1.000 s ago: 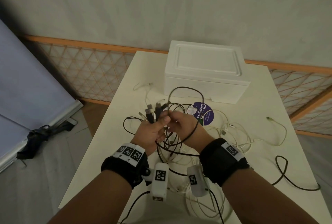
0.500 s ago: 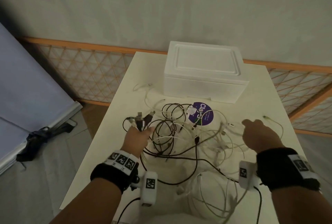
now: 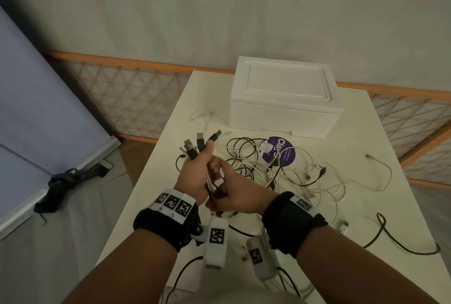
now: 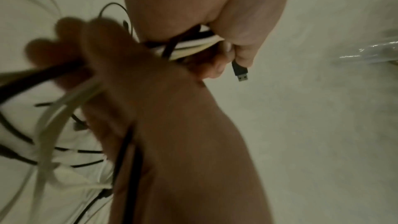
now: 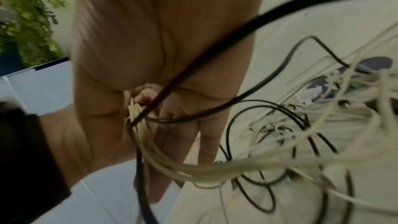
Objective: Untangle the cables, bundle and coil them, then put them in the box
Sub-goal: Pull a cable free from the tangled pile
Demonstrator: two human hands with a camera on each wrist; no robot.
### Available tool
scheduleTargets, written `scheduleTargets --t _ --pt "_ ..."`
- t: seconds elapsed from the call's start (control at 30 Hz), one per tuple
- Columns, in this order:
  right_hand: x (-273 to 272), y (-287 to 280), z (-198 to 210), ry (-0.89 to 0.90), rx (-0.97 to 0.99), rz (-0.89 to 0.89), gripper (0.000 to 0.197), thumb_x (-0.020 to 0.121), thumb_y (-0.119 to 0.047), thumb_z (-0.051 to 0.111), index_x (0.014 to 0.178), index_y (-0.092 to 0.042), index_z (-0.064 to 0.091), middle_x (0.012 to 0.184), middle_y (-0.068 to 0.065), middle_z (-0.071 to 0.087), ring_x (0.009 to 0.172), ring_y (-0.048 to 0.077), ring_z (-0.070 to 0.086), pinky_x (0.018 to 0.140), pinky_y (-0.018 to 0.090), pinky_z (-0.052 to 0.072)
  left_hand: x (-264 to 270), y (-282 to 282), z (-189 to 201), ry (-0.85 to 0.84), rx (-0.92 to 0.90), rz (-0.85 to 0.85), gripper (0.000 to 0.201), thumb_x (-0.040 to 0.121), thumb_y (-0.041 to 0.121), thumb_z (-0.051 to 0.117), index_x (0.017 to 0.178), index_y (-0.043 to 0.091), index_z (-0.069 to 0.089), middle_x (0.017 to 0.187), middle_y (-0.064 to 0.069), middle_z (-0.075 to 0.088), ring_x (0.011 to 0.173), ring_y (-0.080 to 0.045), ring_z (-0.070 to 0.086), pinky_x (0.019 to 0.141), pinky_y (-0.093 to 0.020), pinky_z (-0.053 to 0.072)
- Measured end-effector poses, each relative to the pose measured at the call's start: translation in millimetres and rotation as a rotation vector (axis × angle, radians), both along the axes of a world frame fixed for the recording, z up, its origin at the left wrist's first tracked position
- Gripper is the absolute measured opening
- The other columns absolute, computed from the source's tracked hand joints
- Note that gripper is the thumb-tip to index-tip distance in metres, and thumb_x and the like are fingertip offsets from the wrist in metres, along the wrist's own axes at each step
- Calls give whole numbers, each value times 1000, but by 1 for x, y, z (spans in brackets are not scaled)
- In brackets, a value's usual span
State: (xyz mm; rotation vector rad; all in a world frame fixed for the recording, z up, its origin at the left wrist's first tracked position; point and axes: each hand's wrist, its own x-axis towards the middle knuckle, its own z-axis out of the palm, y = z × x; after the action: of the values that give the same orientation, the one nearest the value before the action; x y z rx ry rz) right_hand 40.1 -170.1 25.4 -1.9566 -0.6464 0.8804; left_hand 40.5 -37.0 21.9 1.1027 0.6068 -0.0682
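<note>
My left hand [image 3: 196, 169] grips a bunch of black and white cables, and several USB plugs [image 3: 199, 143] fan out above its fist. In the left wrist view the gripped strands [image 4: 189, 43] cross the palm and one black plug [image 4: 240, 71] hangs free. My right hand [image 3: 231, 194] is pressed against the left, with its fingers closed on the same cable strands [image 5: 137, 113] just below. A tangle of black and white cables [image 3: 268, 169] lies on the white table [image 3: 378, 137]. The white foam box [image 3: 284, 96] stands closed at the back.
A round purple sticker [image 3: 280, 151] lies under the tangle, in front of the box. A loose black cable [image 3: 390, 235] curls at the table's right front, and a thin white one [image 3: 380, 172] at the right. A wooden lattice rail [image 3: 136, 98] runs behind the table.
My right hand came back from the right side of the table to the left hand and took hold of the cables. The left hand rose slightly with its plugs.
</note>
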Motion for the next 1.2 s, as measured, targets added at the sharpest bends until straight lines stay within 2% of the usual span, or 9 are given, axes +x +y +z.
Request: scheduleTargets --t 0.1,0.2,0.33,0.43,0.5,0.6,0.77,1.03,1.2 --pt "-9 -3 -10 1 -106 103 78 83 -17 69 144 -21 21 76 -6 66 59 -1 61 57 9 45 -9 7 -14 70 33 44 50 89 51 59 52 17 58 60 -2 52 54 -16 46 58 -30 41" --pt "-13 -7 -18 -145 -212 105 46 85 -19 63 126 -16 43 86 2 61 65 11 58 59 23 46 -18 7 -21 71 -166 175 34 93 42 56 76 12 60 59 0 59 56 -13 56 56 -30 51" --pt "-4 -37 -16 -435 -491 260 17 86 -23 54 102 -17 59 91 -1 61 85 17 56 76 31 45 -26 52 -28 52 -388 504 29 99 36 48 74 20 51 44 6 42 36 -6 44 47 -23 53" --pt "-1 -67 -25 -356 -587 234 14 90 -25 49 98 -22 61 81 -13 58 77 10 55 71 25 41 -42 82 -48 152 -277 512 33 101 36 45 69 24 43 43 8 34 26 -6 32 33 -11 33" --pt "-3 -72 -34 -289 -642 283 21 91 -41 53 99 -23 60 84 -8 62 75 10 57 66 23 41 -52 82 -68 242 -242 480 30 98 34 51 72 22 45 39 8 34 25 -7 29 33 -11 29" --pt "-5 -63 -48 -251 -620 259 44 85 -62 52 105 -24 63 100 -4 65 91 11 59 79 26 44 -63 71 -89 351 -194 365 26 94 28 60 73 19 49 39 7 37 27 -9 28 34 -14 28" --pt "-2 -21 -58 -377 -499 103 39 98 -37 40 93 -7 65 92 9 67 87 22 61 73 32 45 -64 60 -97 347 -147 207 17 87 16 69 73 11 60 59 2 49 35 -9 32 37 -22 34" --pt "-6 25 -79 -602 -476 168 28 94 -24 44 118 -14 54 114 8 53 99 28 57 81 39 48 -56 44 -89 278 -294 95 24 83 -3 31 74 12 48 59 0 40 49 -14 35 55 -29 31" --pt "5 15 -84 -571 -621 213 24 92 -12 43 113 -14 56 110 9 50 93 29 58 75 37 47 -52 40 -90 200 -315 76 25 96 -7 37 82 10 49 77 -13 59 63 -21 57 62 -34 52"
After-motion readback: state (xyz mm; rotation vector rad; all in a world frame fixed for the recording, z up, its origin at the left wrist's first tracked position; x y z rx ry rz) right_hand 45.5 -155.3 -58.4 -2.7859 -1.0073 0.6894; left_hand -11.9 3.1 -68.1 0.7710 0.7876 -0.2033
